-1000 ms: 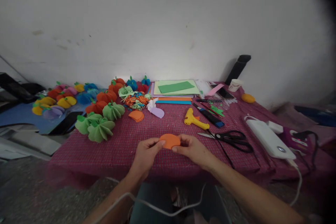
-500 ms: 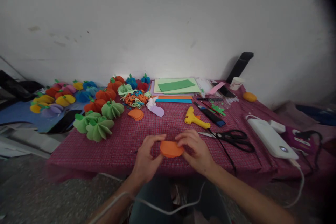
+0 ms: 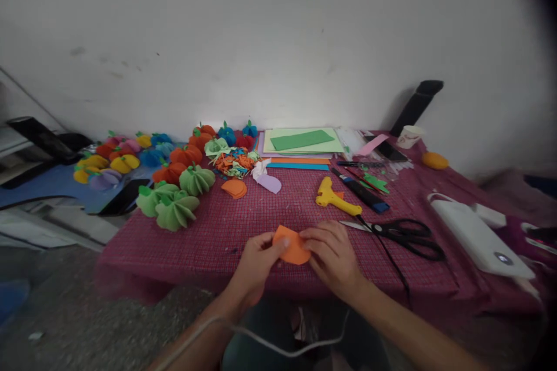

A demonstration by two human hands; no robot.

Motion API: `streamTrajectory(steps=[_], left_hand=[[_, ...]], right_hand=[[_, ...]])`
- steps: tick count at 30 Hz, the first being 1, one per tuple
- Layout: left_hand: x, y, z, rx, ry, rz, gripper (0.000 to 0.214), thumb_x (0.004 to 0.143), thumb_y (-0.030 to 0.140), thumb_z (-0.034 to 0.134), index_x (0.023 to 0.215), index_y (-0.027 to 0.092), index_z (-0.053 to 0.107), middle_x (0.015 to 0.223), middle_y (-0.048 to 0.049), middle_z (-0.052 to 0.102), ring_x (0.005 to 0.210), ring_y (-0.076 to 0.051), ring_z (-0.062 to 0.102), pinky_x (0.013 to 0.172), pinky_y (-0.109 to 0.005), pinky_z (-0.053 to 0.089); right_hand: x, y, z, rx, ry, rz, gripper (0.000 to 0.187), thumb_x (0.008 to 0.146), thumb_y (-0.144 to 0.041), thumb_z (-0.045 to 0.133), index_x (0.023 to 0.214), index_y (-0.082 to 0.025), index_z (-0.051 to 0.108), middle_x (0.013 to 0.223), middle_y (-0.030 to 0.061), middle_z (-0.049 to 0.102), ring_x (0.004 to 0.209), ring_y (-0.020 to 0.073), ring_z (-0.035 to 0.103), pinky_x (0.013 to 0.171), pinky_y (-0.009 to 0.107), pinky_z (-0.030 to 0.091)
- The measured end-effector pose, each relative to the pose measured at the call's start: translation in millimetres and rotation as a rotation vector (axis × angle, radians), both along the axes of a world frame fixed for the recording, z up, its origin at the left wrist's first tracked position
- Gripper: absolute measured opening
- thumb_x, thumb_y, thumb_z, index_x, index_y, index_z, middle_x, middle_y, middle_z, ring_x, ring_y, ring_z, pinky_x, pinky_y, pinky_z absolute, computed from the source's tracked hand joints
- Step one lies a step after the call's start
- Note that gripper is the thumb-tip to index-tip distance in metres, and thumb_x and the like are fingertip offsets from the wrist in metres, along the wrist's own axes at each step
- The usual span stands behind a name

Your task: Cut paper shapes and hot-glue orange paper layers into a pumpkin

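Both my hands pinch an orange paper piece [image 3: 290, 245] just above the near edge of the red checked tablecloth [image 3: 209, 232]. My left hand [image 3: 256, 264] grips its left side with thumb and fingers closed. My right hand [image 3: 333, 255] holds the right side, fingers curled over it. The piece looks folded and tilted. A yellow glue gun [image 3: 336, 197] lies just beyond my right hand, and black scissors [image 3: 402, 233] lie to its right.
Green paper pumpkins [image 3: 174, 200] sit at the left, with orange, blue, yellow and purple ones behind. Paper scraps [image 3: 235, 163], a stack of coloured sheets [image 3: 300, 142], a white power bank [image 3: 476, 235], a paper cup [image 3: 408, 136] and a black phone [image 3: 124, 197] are around.
The orange piece came nearer to me and tilted in my fingers. My head turned a little left, so the table contents shifted right in view.
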State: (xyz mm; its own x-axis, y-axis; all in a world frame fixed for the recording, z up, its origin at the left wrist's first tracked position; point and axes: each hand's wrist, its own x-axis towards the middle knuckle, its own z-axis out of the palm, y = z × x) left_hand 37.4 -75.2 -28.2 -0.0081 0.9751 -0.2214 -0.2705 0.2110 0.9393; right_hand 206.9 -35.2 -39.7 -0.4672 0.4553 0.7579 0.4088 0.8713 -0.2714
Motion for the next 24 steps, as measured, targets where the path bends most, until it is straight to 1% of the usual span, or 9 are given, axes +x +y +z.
streamTrajectory(steps=[1, 3, 6, 9, 11, 14, 17, 21, 24], left_hand=[[-1, 2, 2.4, 0.013, 0.035, 0.013, 0.029, 0.069, 0.039, 0.068, 0.077, 0.011, 0.067, 0.067, -0.0021, 0.061, 0.060, -0.010, 0.050, 0.056, -0.022, 0.036], [-4, 4, 6.7, 0.062, 0.086, 0.047, 0.025, 0.069, 0.036, 0.068, 0.075, 0.011, 0.067, 0.066, -0.0011, 0.061, 0.063, -0.011, 0.051, 0.061, -0.024, 0.038], [-7, 6, 10.1, 0.126, 0.171, 0.074, 0.022, 0.069, 0.034, 0.067, 0.071, 0.012, 0.068, 0.066, -0.0004, 0.061, 0.065, -0.013, 0.052, 0.065, -0.025, 0.040], [-8, 6, 9.2, 0.171, 0.226, 0.037, 0.020, 0.071, 0.032, 0.065, 0.072, 0.013, 0.069, 0.067, -0.0003, 0.062, 0.065, -0.012, 0.052, 0.064, -0.025, 0.040], [-8, 6, 7.8, 0.196, 0.255, 0.008, 0.019, 0.072, 0.031, 0.064, 0.075, 0.013, 0.070, 0.067, 0.0000, 0.062, 0.063, -0.012, 0.051, 0.063, -0.024, 0.040], [-8, 6, 7.5, 0.213, 0.327, -0.017, 0.018, 0.073, 0.030, 0.062, 0.075, 0.014, 0.070, 0.063, 0.0011, 0.060, 0.060, -0.010, 0.049, 0.058, -0.023, 0.037], [-7, 7, 9.5, 0.226, 0.350, -0.022, 0.017, 0.071, 0.029, 0.064, 0.078, 0.015, 0.070, 0.069, 0.0000, 0.063, 0.063, -0.011, 0.052, 0.059, -0.023, 0.039], [-7, 8, 11.1, 0.226, 0.352, -0.013, 0.017, 0.071, 0.030, 0.065, 0.075, 0.014, 0.070, 0.070, -0.0019, 0.066, 0.066, -0.013, 0.056, 0.063, -0.024, 0.042], [-8, 8, 9.4, 0.257, 0.392, -0.002, 0.016, 0.073, 0.029, 0.063, 0.074, 0.015, 0.071, 0.071, -0.0028, 0.068, 0.068, -0.014, 0.057, 0.064, -0.024, 0.042]], right_hand=[[1, 1, 0.0, -0.033, -0.021, 0.028, 0.026, 0.078, -0.006, 0.053, 0.097, -0.024, 0.055, 0.101, 0.0032, 0.065, 0.094, 0.0206, 0.054, 0.087, 0.044, 0.039], [3, 3, 0.9, -0.189, -0.022, 0.071, 0.037, 0.077, -0.007, 0.052, 0.110, -0.024, 0.051, 0.113, 0.0062, 0.060, 0.105, 0.0220, 0.051, 0.092, 0.045, 0.038], [5, 5, 4.2, -0.575, 0.067, 0.151, 0.050, 0.079, -0.015, 0.053, 0.127, -0.023, 0.039, 0.128, 0.0097, 0.049, 0.119, 0.0225, 0.045, 0.099, 0.043, 0.036], [4, 8, 9.1, -0.938, 0.209, 0.234, 0.041, 0.083, -0.028, 0.053, 0.123, -0.025, 0.043, 0.123, 0.0077, 0.054, 0.113, 0.0204, 0.052, 0.094, 0.037, 0.043], [1, 10, 11.8, -1.075, 0.249, 0.217, 0.031, 0.082, -0.035, 0.055, 0.110, -0.024, 0.052, 0.109, 0.0053, 0.062, 0.100, 0.0192, 0.058, 0.086, 0.033, 0.047], [-4, 13, 14.2, -1.082, 0.227, 0.146, 0.019, 0.078, -0.039, 0.059, 0.085, -0.021, 0.061, 0.082, 0.0012, 0.065, 0.077, 0.0162, 0.060, 0.071, 0.029, 0.049], [-7, 13, 15.9, -0.992, 0.202, 0.126, 0.019, 0.078, -0.037, 0.059, 0.073, -0.020, 0.061, 0.070, -0.0002, 0.062, 0.068, 0.0146, 0.057, 0.065, 0.027, 0.047], [-9, 11, 17.8, -0.876, 0.172, 0.128, 0.015, 0.079, -0.032, 0.059, 0.071, -0.020, 0.062, 0.071, 0.0006, 0.063, 0.069, 0.0149, 0.058, 0.066, 0.027, 0.046], [-9, 10, 17.3, -0.872, 0.142, 0.117, 0.011, 0.078, -0.030, 0.060, 0.078, -0.020, 0.063, 0.075, 0.0005, 0.064, 0.072, 0.0153, 0.059, 0.067, 0.026, 0.046]])
